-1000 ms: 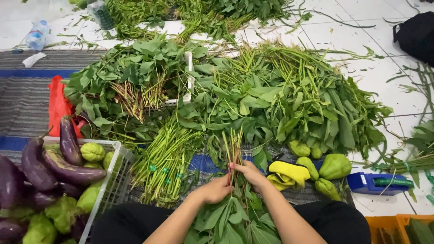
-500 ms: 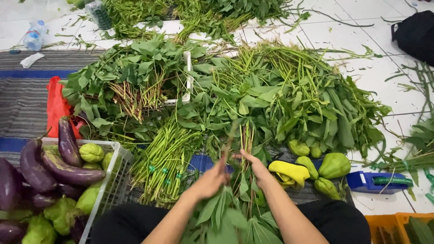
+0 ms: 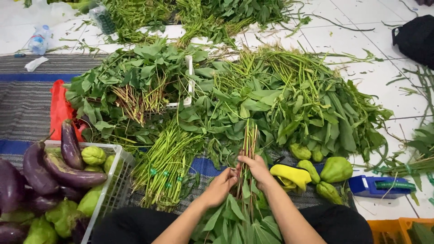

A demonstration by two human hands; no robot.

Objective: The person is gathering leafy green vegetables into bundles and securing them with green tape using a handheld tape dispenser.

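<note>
- Both hands clasp one bundle of leafy greens (image 3: 246, 180) over the lap: left hand (image 3: 220, 186) cupping the stalks, right hand (image 3: 257, 169) wrapped round them, probably tight.
- Light, limp stuff, I'd judge; stems bruise easily, so hold mid-stalk below the cut ends.
- Striped mat (image 3: 27, 104) on white tiled floor (image 3: 361, 49); eggplants (image 3: 54, 162) in a white crate (image 3: 113, 190), tape dispenser (image 3: 379, 186) just right.

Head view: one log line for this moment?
left hand: gripping leafy stem bundle | right hand: gripping same bundle | stems point away, leaves toward person | nearby: yellow cloth
</note>
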